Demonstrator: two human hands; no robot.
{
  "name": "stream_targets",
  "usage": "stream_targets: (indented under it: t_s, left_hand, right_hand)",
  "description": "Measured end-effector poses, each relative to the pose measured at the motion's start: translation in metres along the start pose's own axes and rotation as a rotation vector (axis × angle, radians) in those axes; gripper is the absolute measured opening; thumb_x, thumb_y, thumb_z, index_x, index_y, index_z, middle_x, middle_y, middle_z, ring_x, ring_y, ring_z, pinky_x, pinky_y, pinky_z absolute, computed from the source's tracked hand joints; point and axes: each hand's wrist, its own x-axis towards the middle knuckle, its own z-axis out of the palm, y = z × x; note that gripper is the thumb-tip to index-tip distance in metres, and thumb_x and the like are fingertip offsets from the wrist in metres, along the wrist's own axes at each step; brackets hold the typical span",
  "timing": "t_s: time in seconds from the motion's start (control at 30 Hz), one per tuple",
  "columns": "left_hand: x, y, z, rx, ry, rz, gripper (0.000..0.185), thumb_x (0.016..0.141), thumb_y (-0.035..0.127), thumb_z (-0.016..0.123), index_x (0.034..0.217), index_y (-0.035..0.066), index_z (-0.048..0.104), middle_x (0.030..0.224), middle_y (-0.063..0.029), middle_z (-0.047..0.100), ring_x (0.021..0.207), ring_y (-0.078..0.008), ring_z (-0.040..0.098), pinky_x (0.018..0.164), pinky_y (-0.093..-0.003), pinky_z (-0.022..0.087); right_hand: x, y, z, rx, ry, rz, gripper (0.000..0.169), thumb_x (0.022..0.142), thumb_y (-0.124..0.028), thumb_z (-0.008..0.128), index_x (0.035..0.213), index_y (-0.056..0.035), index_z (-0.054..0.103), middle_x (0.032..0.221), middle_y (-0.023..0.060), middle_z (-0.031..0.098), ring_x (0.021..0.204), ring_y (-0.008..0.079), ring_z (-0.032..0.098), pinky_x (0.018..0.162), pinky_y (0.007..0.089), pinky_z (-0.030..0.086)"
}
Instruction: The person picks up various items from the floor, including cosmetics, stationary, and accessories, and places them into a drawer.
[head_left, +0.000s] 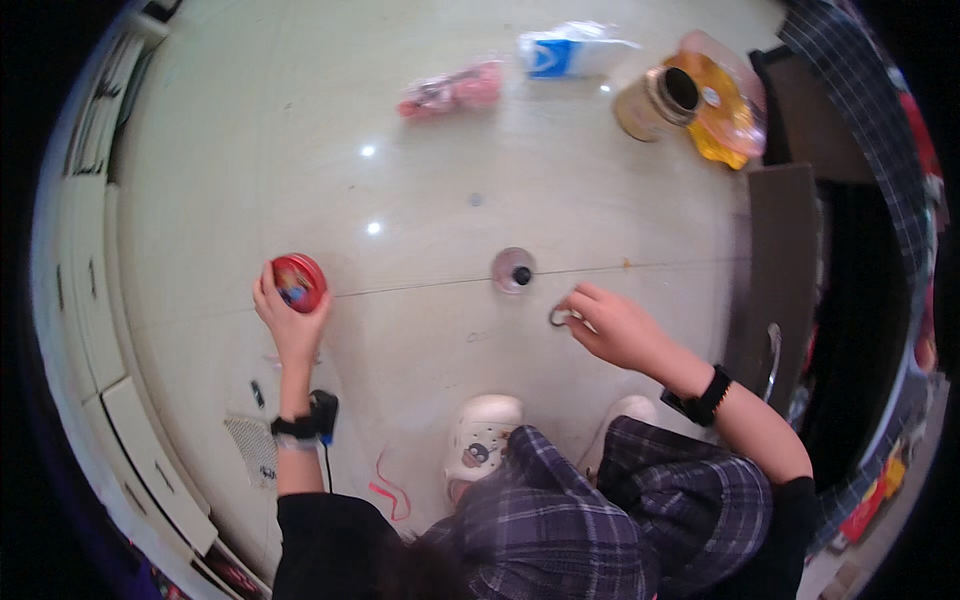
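Observation:
My left hand (291, 319) grips a round red tin or lid (300, 283) with a coloured picture on its face, held over the tiled floor on the left. Between the fingertips of my right hand (611, 322) is a small dark ring (556, 318), perhaps a hair tie; the fingers partly cover it. Just to the left and beyond that hand, a small translucent container (507, 262) with a black knob or cap stands on a floor joint. Whether the red item has anything inside cannot be seen.
Farther off lie a pink plastic-wrapped item (454, 91), a blue-and-white packet (555, 58), an open-mouthed jar (645, 109) and an orange wrapper (716, 124). White drawers (154, 465) line the left; a dark open drawer or door (776, 270) stands right. A red ribbon (390, 491) lies near my clog (480, 435).

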Motion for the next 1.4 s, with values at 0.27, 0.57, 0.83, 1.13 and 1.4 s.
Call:
stream_targets:
  t_s: [0.27, 0.57, 0.83, 1.13, 1.4]
  left_hand:
    - [-0.070, 0.205, 0.002, -0.413, -0.253, 0.490, 0.102, 0.053, 0.022, 0.082, 0.137, 0.015, 0.026, 0.134, -0.0213, 0.025, 0.117, -0.0392, 0.034, 0.094, -0.0468, 0.034]
    - [-0.075, 0.232, 0.009, -0.393, -0.238, 0.581, 0.100, 0.053, 0.020, 0.081, 0.136, 0.011, 0.026, 0.137, -0.0219, 0.025, 0.121, -0.0387, 0.032, 0.097, -0.0471, 0.032]
    - [-0.084, 0.217, 0.008, -0.380, -0.382, 0.586, 0.101, 0.055, 0.025, 0.082, 0.137, 0.009, 0.025, 0.140, -0.0233, 0.022, 0.124, -0.0407, 0.029, 0.099, -0.0491, 0.030]
    - [-0.064, 0.217, -0.012, -0.303, -0.523, 0.515, 0.071, 0.074, 0.000, 0.063, 0.135, 0.001, 0.028, 0.139, -0.0213, 0.028, 0.126, -0.0374, 0.032, 0.103, -0.0431, 0.029]
    - [-0.050, 0.244, 0.001, -0.171, -0.575, 0.688, 0.058, 0.074, -0.004, 0.059, 0.128, 0.001, 0.037, 0.133, -0.0203, 0.036, 0.120, -0.0366, 0.040, 0.098, -0.0417, 0.035]
  right_hand:
    - [0.021, -0.043, -0.030, 1.101, -0.121, 0.057, 0.068, 0.078, -0.017, 0.069, 0.133, -0.0063, 0.031, 0.126, 0.0107, 0.045, 0.116, 0.0196, 0.046, 0.093, 0.0331, 0.042]
    - [0.013, -0.036, -0.023, 1.164, -0.098, 0.140, 0.047, 0.080, -0.023, 0.066, 0.119, -0.0011, 0.048, 0.106, 0.0060, 0.057, 0.097, 0.0129, 0.053, 0.083, 0.0287, 0.045]
    - [0.009, -0.032, -0.016, 0.678, -0.141, 0.210, 0.050, 0.081, -0.037, 0.063, 0.106, 0.0041, 0.050, 0.090, 0.0196, 0.061, 0.084, 0.0237, 0.061, 0.074, 0.0329, 0.049]
    - [-0.070, 0.022, -0.112, 0.884, 0.606, 0.188, 0.053, 0.083, -0.043, 0.060, 0.115, -0.0023, 0.048, 0.089, 0.0062, 0.060, 0.066, 0.0081, 0.058, 0.048, 0.0214, 0.047]
    - [-0.213, 0.045, -0.154, 1.131, 1.413, 0.302, 0.044, 0.094, -0.033, 0.043, 0.123, 0.0008, 0.044, 0.115, 0.0129, 0.056, 0.104, 0.0185, 0.057, 0.091, 0.0348, 0.047]
